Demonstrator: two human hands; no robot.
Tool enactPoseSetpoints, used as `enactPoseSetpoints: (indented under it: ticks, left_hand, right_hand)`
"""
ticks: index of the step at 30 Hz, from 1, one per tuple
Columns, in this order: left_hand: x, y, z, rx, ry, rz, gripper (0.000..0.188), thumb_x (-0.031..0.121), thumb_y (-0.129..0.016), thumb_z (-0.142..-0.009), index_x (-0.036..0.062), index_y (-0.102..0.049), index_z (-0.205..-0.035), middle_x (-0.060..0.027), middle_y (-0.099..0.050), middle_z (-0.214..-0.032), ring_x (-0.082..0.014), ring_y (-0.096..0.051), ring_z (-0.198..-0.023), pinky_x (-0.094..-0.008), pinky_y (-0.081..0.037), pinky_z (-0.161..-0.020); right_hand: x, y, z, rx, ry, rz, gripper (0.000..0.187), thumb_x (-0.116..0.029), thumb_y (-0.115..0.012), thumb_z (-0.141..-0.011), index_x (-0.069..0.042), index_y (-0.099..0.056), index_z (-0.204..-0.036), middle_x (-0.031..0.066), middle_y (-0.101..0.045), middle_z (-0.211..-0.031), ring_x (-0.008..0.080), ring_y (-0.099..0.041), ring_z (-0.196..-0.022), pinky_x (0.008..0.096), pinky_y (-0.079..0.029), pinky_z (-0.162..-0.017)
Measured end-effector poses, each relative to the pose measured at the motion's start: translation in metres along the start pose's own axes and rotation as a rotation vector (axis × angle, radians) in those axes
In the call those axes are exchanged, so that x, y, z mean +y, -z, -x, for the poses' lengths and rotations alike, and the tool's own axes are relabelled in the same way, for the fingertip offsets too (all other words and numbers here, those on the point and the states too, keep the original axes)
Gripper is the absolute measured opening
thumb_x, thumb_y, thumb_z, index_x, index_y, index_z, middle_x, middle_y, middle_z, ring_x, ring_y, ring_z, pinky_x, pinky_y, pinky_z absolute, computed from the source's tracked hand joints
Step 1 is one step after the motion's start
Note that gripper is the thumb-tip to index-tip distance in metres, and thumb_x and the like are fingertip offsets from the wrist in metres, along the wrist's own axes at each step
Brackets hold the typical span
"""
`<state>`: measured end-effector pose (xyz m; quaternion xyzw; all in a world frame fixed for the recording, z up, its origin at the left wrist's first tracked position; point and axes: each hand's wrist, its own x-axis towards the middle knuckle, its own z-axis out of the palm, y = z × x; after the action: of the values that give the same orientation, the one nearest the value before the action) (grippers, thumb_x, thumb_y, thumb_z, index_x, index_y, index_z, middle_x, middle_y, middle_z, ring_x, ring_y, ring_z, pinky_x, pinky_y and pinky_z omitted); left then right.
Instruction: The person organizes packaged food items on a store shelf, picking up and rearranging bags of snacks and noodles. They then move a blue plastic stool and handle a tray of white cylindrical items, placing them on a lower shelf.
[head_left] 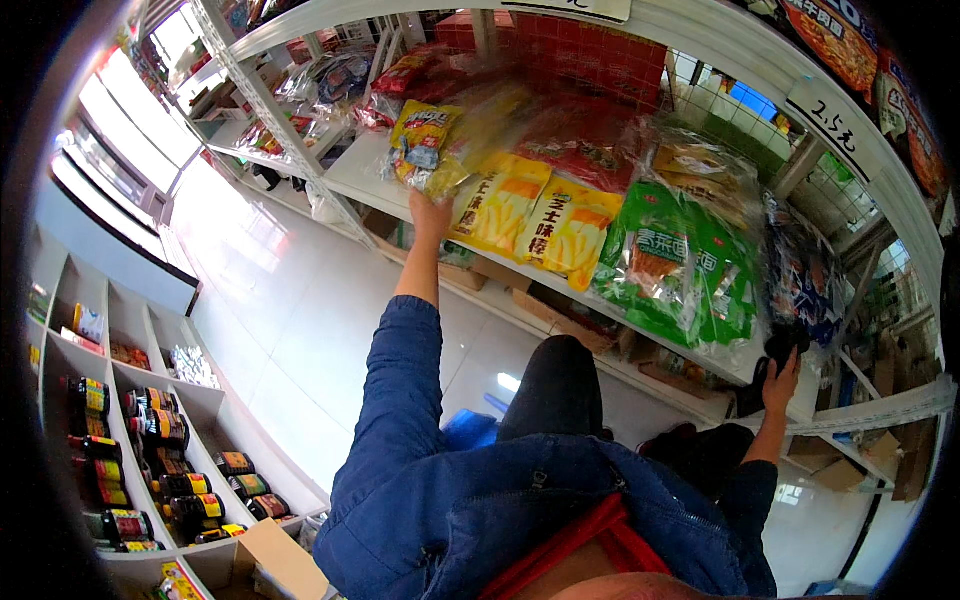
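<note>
My left hand [431,214] is closed at the lower edge of a yellow snack bag [428,137], at the left front of the shelf [364,182]. Its fingers are partly hidden by the bag. A clear wrapped bag beside it is smeared by motion. Right of that lie two yellow snack packets [570,232] and several green snack packets [680,262], flat along the front edge. At the shelf's right front corner my right hand [780,384] is closed around a small black thing [786,344], whose kind I cannot make out. Dark wrapped packets [803,275] lie just behind it.
Red packets [580,140] lie farther back on the shelf. An upper shelf with a price card [828,124] overhangs the back. Below are cardboard boxes [570,318]. At left stands a divided rack [213,400] of dark bottles, with an open carton [280,560] near me.
</note>
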<state>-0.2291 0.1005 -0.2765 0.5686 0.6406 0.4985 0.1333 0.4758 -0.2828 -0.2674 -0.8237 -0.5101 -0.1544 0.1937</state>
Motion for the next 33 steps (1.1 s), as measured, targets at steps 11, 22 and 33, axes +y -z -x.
enactPoseSetpoints:
  ticks: [11,22,33]
  left_hand:
    - [-0.019,0.051,0.028,0.255,-0.238,-0.314,0.066,0.024,-0.072,-0.072,-0.0011,-0.042,-0.124,-0.0216,-0.045,-0.122,-0.0352,-0.042,-0.112,-0.0451,-0.033,-0.095]
    - [0.228,0.018,0.144,-0.133,-0.623,0.190,0.056,0.008,-0.056,-0.080,0.0018,-0.033,-0.131,-0.0233,-0.025,-0.137,-0.0375,-0.023,-0.129,-0.0453,-0.019,-0.104]
    - [0.210,0.043,0.197,-0.217,-0.604,0.129,0.052,0.003,-0.058,-0.072,0.0017,-0.044,-0.122,-0.0241,-0.042,-0.126,-0.0396,-0.035,-0.122,-0.0453,-0.026,-0.101]
  right_hand:
    - [-0.031,0.023,-0.009,-0.010,-0.272,-0.136,0.035,-0.012,-0.039,-0.094,-0.001,-0.041,-0.127,0.0189,-0.044,-0.126,0.0301,-0.048,-0.111,0.0355,-0.040,-0.090]
    - [-0.039,0.131,0.027,0.389,-0.442,-0.558,0.030,-0.028,-0.044,-0.093,0.001,-0.052,-0.096,0.0112,-0.054,-0.079,0.0253,-0.050,-0.071,0.0355,-0.040,-0.066]
    - [0.058,0.286,-0.062,0.890,-0.392,-0.085,0.029,-0.022,-0.045,-0.091,0.003,-0.053,-0.103,0.0198,-0.054,-0.108,0.0304,-0.052,-0.095,0.0376,-0.042,-0.084]
